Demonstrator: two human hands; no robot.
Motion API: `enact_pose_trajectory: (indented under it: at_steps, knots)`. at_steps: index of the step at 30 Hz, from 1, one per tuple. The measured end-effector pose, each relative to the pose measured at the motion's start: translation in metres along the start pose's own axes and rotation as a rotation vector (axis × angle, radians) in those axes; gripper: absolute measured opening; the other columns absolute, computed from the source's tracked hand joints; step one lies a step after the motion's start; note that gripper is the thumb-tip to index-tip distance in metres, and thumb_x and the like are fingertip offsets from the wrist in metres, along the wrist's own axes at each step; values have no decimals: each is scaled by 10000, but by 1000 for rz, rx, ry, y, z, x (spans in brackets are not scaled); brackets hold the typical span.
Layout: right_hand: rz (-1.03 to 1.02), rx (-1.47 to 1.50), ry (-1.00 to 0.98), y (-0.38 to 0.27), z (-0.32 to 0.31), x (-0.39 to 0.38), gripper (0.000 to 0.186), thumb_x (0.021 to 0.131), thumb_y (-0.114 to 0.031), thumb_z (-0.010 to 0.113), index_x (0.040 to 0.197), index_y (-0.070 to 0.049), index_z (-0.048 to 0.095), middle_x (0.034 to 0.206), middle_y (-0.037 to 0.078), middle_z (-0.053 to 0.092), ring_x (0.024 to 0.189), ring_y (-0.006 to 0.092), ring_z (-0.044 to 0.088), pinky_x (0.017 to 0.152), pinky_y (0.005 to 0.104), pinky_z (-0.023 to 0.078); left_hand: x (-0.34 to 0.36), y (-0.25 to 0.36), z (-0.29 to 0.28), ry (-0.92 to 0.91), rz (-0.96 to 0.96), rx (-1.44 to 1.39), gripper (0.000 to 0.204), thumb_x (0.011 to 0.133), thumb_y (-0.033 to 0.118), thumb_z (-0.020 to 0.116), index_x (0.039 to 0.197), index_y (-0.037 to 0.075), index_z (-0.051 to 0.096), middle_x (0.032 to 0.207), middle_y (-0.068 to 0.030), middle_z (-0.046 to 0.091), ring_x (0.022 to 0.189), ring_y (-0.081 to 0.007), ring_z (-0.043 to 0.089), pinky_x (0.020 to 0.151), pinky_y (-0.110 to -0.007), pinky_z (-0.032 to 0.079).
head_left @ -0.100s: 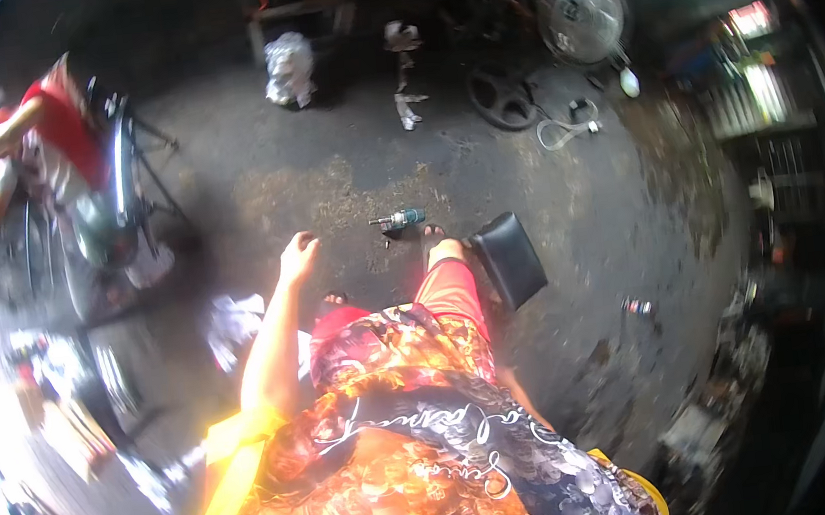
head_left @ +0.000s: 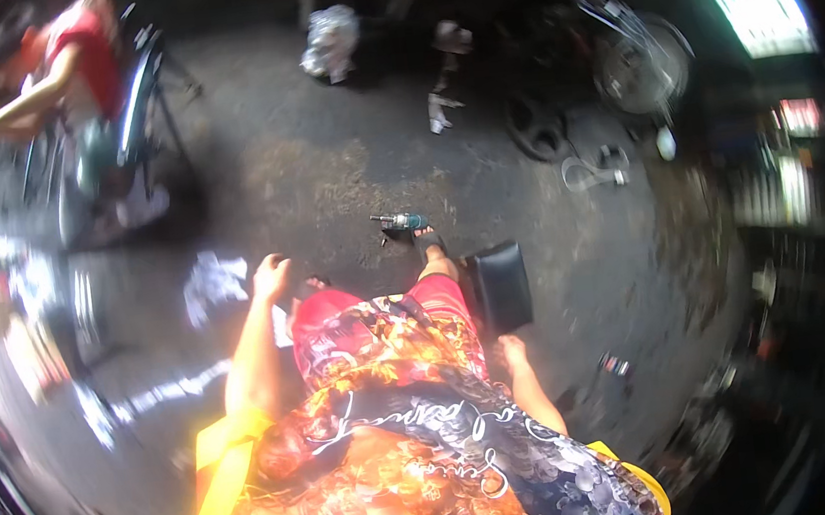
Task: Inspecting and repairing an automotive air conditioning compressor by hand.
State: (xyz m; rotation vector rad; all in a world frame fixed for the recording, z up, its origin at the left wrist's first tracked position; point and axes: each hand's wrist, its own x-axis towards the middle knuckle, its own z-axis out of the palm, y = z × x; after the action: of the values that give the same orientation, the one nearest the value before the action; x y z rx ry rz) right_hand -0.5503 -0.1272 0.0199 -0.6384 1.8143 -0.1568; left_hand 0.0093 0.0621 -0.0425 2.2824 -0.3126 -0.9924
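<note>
While the person stands over the dark concrete floor (head_left: 343,174), neither hand has taken hold of anything: the left hand (head_left: 271,275) hangs at the end of a straight arm with its fingers loosely curled and nothing in them, and the right hand (head_left: 514,351) rests low beside the hip, too blurred to say whether it is spread or closed, though no object shows in it. The nearest tool, a teal and black power drill (head_left: 401,222), lies on the floor just beyond the person's sandalled foot (head_left: 429,247), apart from both hands. A black stool (head_left: 502,284) stands just beside the right leg. As a judgement, the work looks barely begun, with the drill untouched and everything left to do. A crumpled white rag (head_left: 214,281) lies near the left hand, and another person in red (head_left: 74,52) works at a bicycle well apart.
</note>
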Motion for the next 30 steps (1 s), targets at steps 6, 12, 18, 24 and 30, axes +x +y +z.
enact_pose_trajectory:
  at_steps: [6, 12, 18, 24, 30]
  knots:
    - [-322, -475, -220, -255, -96, 143, 153, 867, -151, 549, 973, -41, 551, 762, 75, 609, 559, 138, 560, 488, 274, 465, -203, -84, 69, 851, -697, -441, 208, 844, 238, 541, 924, 53, 592, 680, -86, 611, 458, -139, 520, 423, -301, 421]
    - [-249, -587, -432, -352, -31, 209, 150, 877, -186, 548, 1001, -100, 548, 772, 66, 611, 615, 164, 595, 503, 268, 466, -502, -84, 253, 502, -1030, -170, 251, 846, 249, 566, 980, 37, 572, 678, -71, 609, 559, -150, 576, 477, -317, 441]
    - [-313, -1055, -707, -300, 44, 200, 212, 878, -149, 548, 1058, -39, 557, 787, 65, 604, 597, 128, 566, 500, 258, 467, -552, 28, 373, 493, -1271, -659, 346, 843, 255, 603, 1122, 52, 581, 941, -69, 643, 669, -138, 601, 555, -288, 472]
    - [-372, -1216, -1057, -245, 105, 170, 167, 882, -115, 552, 1020, -23, 571, 759, 42, 588, 601, 101, 537, 522, 236, 446, -514, 61, 392, 598, -969, -540, 342, 863, 189, 599, 1160, 24, 557, 972, -102, 650, 834, -146, 608, 745, -274, 484]
    - [-540, -1291, -1178, -152, 165, 162, 209, 860, -163, 591, 997, -6, 598, 791, 49, 615, 715, 92, 560, 620, 241, 464, -416, 45, 364, 527, -633, -590, 332, 869, 146, 592, 1170, 11, 547, 1080, -123, 614, 976, -194, 589, 855, -317, 471]
